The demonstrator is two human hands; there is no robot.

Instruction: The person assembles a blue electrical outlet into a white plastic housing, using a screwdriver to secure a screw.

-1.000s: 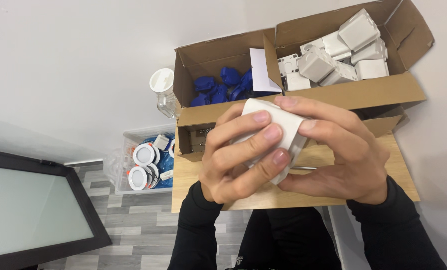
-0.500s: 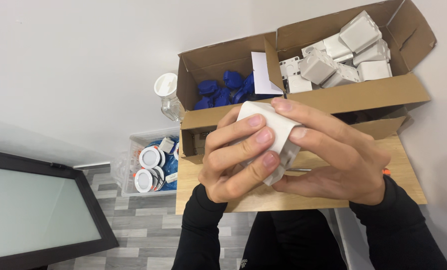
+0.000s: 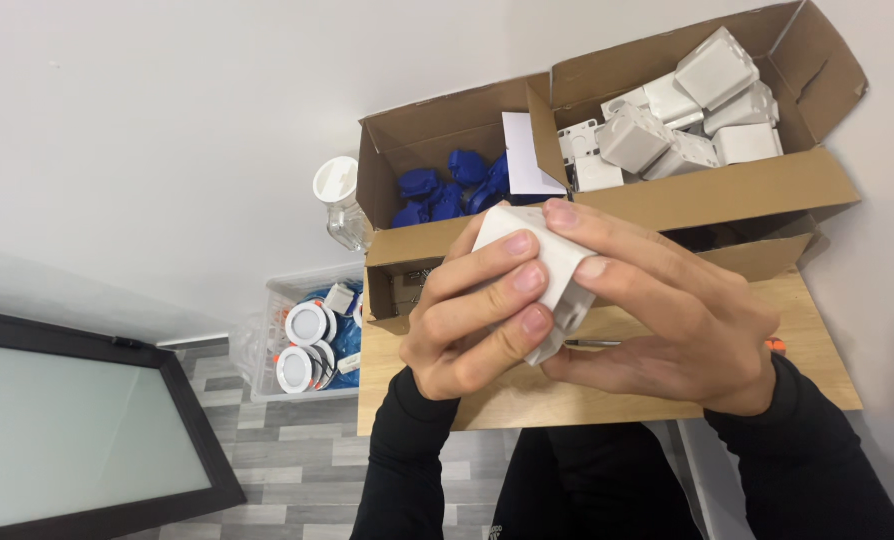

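Both hands clasp the small white plastic housing (image 3: 547, 275) above the wooden table's front edge (image 3: 667, 400). Left hand (image 3: 472, 320) fingers stay curled; right hand (image 3: 667, 310) fingers have shifted flatter across it, regripping.

Sleeves: long, black, snug, reaching both wrists.
Left hand (image 3: 472, 320): bare, no rings.
Right hand (image 3: 667, 320): bare, short plain nails.
Lower clothing: dark.

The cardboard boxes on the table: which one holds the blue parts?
The left cardboard box, nearer the wall corner with the jar, holds the blue parts. The right box holds only white plastic blocks.
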